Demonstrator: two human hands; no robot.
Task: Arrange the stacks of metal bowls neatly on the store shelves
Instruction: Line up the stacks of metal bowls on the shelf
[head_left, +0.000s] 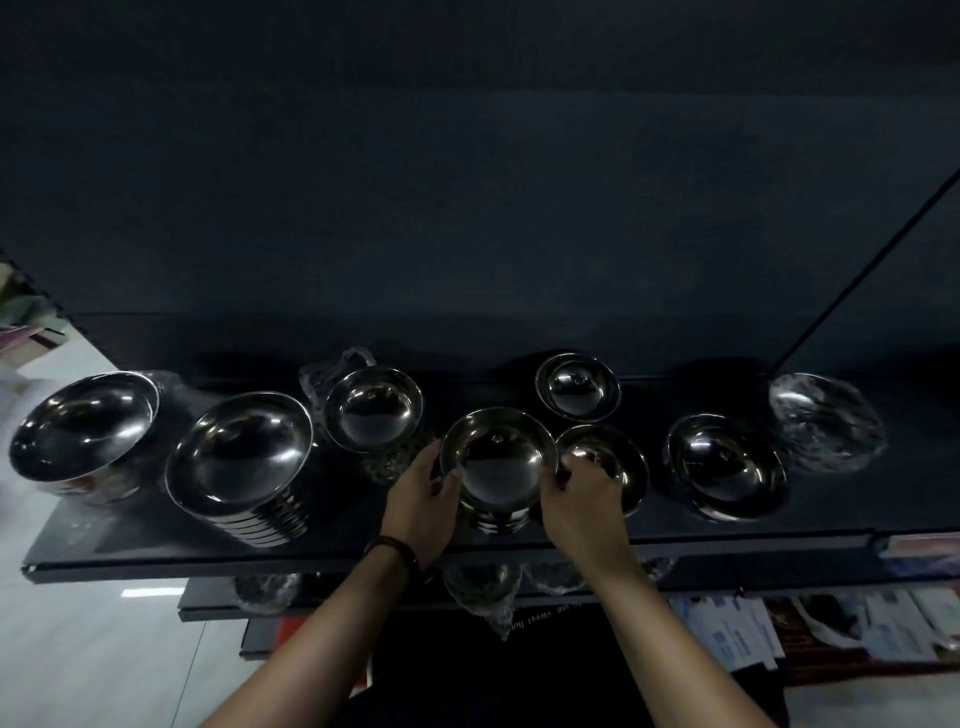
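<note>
**Both hands on the centre stack**

The centre stack (497, 457) stands upright near the front edge of the shelf (727, 543). Its bowls are nested mouth up, so the long axis is vertical. The left hand (422, 499) curls round the stack's left rim and side. The right hand (577, 500) grips the right rim, fingers bent over the edge. A smaller bowl (618, 467) sits just beside the right hand, and a tall stack (239, 462) stands well to the left.
</note>
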